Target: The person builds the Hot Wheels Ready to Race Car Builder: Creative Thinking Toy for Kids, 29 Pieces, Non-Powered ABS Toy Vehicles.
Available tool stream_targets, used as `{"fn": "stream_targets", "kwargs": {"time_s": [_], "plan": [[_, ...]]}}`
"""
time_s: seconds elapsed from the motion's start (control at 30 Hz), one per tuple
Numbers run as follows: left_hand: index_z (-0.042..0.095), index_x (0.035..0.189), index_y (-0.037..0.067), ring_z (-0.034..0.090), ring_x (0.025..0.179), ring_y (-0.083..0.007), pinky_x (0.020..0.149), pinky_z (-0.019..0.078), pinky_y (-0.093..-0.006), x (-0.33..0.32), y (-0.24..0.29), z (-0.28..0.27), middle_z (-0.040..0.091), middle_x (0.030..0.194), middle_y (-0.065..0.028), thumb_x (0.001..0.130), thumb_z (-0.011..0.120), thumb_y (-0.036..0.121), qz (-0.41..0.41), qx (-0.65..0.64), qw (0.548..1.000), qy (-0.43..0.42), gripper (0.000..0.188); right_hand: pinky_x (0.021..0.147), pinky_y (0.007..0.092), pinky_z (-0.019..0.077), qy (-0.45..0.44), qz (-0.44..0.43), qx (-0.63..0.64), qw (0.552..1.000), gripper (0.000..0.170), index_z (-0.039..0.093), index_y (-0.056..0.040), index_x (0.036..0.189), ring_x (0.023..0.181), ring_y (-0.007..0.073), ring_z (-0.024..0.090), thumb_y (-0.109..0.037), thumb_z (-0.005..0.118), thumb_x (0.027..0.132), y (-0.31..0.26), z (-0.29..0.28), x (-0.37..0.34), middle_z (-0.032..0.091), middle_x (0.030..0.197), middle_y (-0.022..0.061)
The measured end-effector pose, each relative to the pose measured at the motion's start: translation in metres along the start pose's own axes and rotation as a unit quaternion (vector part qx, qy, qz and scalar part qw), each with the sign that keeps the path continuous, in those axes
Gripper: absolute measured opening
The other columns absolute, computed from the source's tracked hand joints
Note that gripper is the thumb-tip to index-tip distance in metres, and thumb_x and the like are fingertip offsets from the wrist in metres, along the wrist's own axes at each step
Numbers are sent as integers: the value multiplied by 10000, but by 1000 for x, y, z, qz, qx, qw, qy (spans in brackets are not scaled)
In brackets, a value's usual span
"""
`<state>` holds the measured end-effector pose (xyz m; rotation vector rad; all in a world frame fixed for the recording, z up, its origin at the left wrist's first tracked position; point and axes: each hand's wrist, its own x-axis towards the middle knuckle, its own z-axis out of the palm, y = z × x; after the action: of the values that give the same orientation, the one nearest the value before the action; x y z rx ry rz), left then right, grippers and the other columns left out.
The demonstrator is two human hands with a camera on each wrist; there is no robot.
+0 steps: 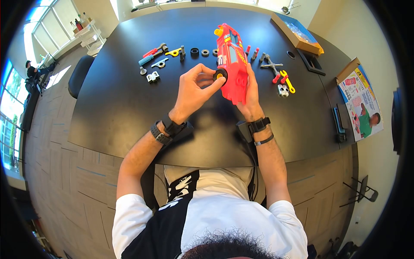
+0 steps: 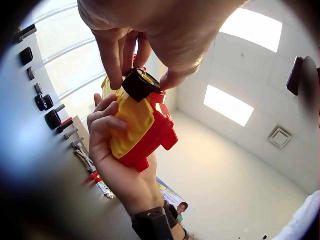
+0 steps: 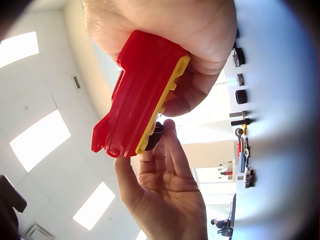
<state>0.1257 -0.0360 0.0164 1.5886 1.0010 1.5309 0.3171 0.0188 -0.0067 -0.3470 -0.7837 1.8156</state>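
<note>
A red toy car body (image 1: pixel 235 64) is held up above the table, its yellow underside (image 2: pixel 131 120) showing in the left wrist view. The right hand (image 1: pixel 253 97) grips the body, with fingers curled round it in the left wrist view. At the end of the car nearer the person, the left hand (image 1: pixel 196 88) pinches a black wheel with a yellow centre (image 1: pixel 220 77) between thumb and fingers, against the car's side. In the right wrist view the wheel (image 3: pixel 156 136) is partly hidden behind the red body (image 3: pixel 145 85).
On the black table (image 1: pixel 172 112), loose black wheels (image 1: pixel 194 51), a silver block (image 1: pixel 153 77) and toy tools lie left of the car. A grey cross wrench (image 1: pixel 271 64) and yellow wrench (image 1: pixel 288 82) lie right. An open box (image 1: pixel 297 34) and a printed box (image 1: pixel 360 101) stand farther right.
</note>
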Motion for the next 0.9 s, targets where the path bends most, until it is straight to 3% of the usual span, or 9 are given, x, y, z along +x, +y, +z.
{"fn": "stream_targets", "kwargs": {"time_s": [0.3,0.4,0.47,0.5,0.67,0.77,0.8,0.87,0.9], "plan": [[682,1137,-14,777,945,-136,854,666,-301,-9,15,10,786,1069,-71,978,844,94,12,86,995,38,251,1080,404,592,-8,-14,-9,1000,647,526,-44,1561,1277,217,708,-548,507,1155,-1,-3,0,696,1430,126],[726,991,-10,731,818,-106,755,626,-280,-18,15,2,785,965,-42,962,854,111,96,111,988,39,178,1033,384,593,27,-29,-4,999,624,545,-84,1549,1241,195,712,-559,521,1146,-4,1,-1,710,1398,86],[730,808,-17,679,752,-78,662,543,-264,-22,15,-17,763,847,-38,949,853,93,102,141,976,-130,217,962,357,585,25,-19,21,999,590,571,-134,1526,1187,166,714,-575,535,1136,-7,-5,0,721,1355,38],[706,704,-26,653,699,-76,619,477,-263,-21,15,-19,735,769,-47,950,849,90,73,140,981,-109,307,896,337,573,26,-14,19,999,573,587,-165,1506,1129,150,715,-594,545,1127,-8,-7,1,725,1325,10],[789,854,0,730,708,-134,685,571,-303,37,-19,-71,771,789,-63,952,857,276,-21,250,968,-25,301,887,349,584,26,-1,33,999,583,586,-161,1506,1133,152,718,-598,557,1121,-7,-14,2,726,1329,16],[781,1124,21,798,753,-234,737,623,-353,86,-82,-122,822,1028,-116,899,867,278,0,371,928,22,352,884,352,588,26,8,39,999,584,582,-160,1510,1134,151,720,-594,561,1120,-7,-11,0,725,1335,18],[781,1124,21,798,753,-234,737,623,-353,97,-99,-134,822,1028,-116,899,867,278,3,371,928,24,352,886,353,589,27,10,38,999,584,581,-159,1511,1136,150,721,-591,563,1120,-8,-10,-1,724,1339,18],[762,1176,24,803,753,-237,752,641,-350,111,-109,-141,816,1122,-125,907,859,273,-60,476,877,34,379,892,357,592,23,6,39,999,586,579,-157,1515,1138,152,722,-590,563,1121,-8,-12,1,722,1344,20],[755,1240,24,808,760,-233,779,656,-345,114,-117,-141,808,1174,-127,904,864,280,-136,425,894,38,436,898,360,594,22,5,42,999,587,577,-155,1518,1139,155,722,-588,563,1121,-7,-13,1,721,1349,22]]}}
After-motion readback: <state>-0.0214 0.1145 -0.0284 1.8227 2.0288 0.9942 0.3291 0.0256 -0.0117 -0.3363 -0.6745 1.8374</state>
